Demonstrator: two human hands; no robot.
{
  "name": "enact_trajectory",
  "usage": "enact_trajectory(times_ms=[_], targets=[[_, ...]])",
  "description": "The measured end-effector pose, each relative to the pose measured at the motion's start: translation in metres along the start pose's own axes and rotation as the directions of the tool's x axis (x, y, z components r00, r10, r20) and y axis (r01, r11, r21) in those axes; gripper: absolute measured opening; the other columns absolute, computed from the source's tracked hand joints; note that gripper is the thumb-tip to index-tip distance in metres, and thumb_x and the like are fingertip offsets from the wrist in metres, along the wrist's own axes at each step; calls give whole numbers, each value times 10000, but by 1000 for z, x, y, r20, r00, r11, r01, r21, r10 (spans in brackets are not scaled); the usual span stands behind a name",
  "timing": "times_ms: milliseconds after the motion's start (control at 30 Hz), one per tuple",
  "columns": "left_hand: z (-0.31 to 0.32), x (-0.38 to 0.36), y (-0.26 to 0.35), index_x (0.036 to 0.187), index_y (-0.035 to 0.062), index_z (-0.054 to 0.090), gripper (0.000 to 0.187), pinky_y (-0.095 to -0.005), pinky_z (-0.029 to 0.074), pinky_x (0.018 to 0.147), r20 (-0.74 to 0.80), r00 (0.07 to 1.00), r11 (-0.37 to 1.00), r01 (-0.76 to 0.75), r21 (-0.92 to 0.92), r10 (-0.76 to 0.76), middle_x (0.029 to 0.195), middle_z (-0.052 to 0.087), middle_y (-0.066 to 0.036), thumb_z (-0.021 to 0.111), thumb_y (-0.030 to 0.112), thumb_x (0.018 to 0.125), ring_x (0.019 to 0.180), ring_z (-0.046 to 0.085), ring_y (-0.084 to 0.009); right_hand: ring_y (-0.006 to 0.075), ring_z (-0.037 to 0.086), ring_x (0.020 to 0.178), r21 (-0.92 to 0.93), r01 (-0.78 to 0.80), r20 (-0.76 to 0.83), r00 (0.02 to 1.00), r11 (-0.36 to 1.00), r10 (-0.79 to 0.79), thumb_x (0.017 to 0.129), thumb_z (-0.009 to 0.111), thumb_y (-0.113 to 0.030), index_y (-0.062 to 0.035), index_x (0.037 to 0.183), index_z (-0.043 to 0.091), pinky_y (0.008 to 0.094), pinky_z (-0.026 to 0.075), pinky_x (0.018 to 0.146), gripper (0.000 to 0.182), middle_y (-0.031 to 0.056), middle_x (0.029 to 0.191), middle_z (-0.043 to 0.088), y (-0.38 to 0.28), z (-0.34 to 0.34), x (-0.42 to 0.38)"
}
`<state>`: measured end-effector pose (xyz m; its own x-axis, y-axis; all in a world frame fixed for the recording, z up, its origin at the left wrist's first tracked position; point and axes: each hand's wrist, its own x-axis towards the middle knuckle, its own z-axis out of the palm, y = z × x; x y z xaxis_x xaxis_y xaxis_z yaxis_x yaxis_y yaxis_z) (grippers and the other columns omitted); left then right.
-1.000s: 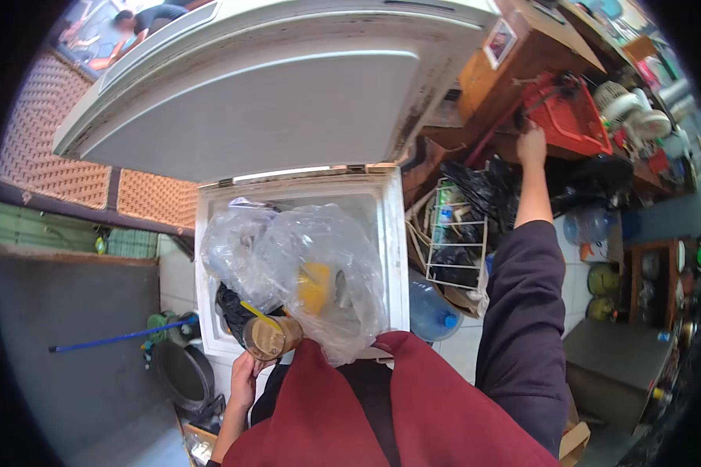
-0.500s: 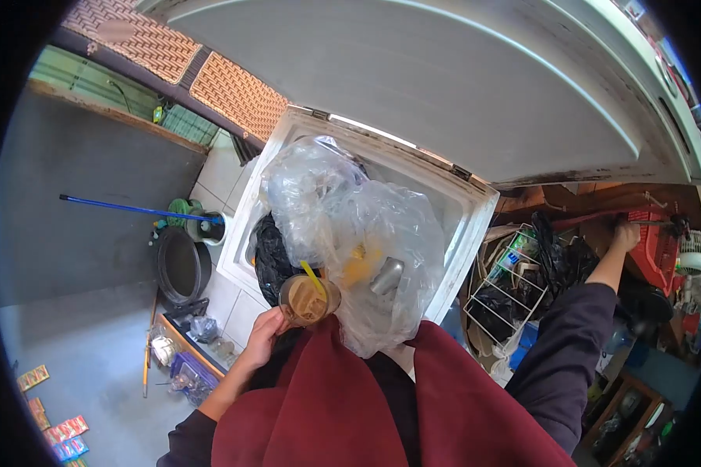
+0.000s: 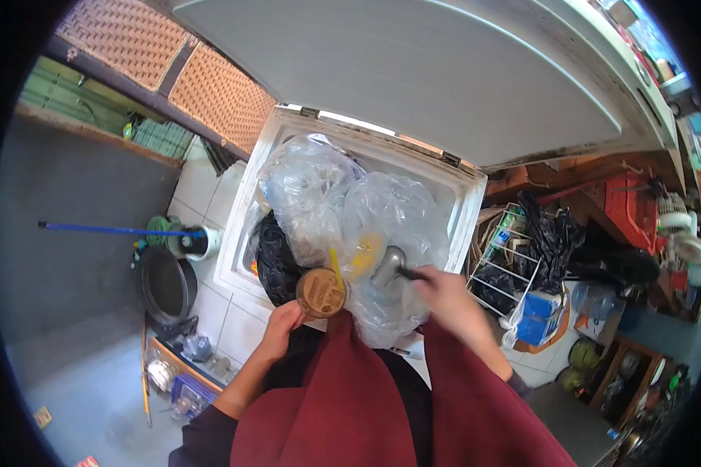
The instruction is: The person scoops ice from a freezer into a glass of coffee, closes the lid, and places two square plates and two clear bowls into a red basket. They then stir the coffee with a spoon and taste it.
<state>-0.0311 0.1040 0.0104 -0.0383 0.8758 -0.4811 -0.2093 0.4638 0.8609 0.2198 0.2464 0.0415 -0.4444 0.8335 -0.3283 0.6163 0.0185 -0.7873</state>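
The right hand (image 3: 448,300), which in the earlier frame was out beside the red plastic basket (image 3: 631,208), has come back over the open white chest freezer (image 3: 469,208). It is blurred, but its grip is closed around the black handle of a metal ladle (image 3: 395,256) with a rounded silver bowl. The bowl is now over the large clear plastic bag (image 3: 409,210) in the freezer, close to the yellow item (image 3: 366,253) seen through the film; whether it touches the plastic I cannot tell.

The left hand (image 3: 283,325) still has its grip closed on the side of the clear glass of brown iced drink (image 3: 321,293), fingers curled against it. The glass is above the freezer's near edge, now slightly further right in the view, beside the shiny black plastic bag (image 3: 276,265). Its yellow straw (image 3: 336,268), earlier at the top left of the rim, now stands at the right side and leans less.

A second clear plastic bag (image 3: 308,202) remains at the left inside the freezer, and the white lid (image 3: 413,70) is still raised. The white wire rack (image 3: 526,257) is right of the freezer.
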Motion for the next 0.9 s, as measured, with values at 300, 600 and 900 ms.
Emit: enact_trajectory(times_ms=[300,600,900], targets=[[-31,14,-14,757,21,480,315,-205,270,561,198,980,999,1,-54,10,621,333,46,338,290,840,586,293,-62,250,562,825,-343,-278,-406,905,897,125,722,477,-174,-70,946,550,363,444,702,257,106,922,574,102,134,124],[-37,3,-22,698,41,440,293,-209,236,535,239,969,993,87,-74,-67,626,324,42,343,279,840,588,276,-67,264,554,825,-206,-161,-479,877,965,44,727,469,-175,-67,940,548,367,437,708,252,108,912,575,109,135,130],[-50,2,-25,723,26,453,275,-199,233,529,273,962,994,55,-92,-28,625,321,42,350,249,846,585,271,-64,278,547,825,-63,14,-595,802,998,-49,732,460,-177,-65,934,546,371,429,713,246,110,902,577,112,134,139]])
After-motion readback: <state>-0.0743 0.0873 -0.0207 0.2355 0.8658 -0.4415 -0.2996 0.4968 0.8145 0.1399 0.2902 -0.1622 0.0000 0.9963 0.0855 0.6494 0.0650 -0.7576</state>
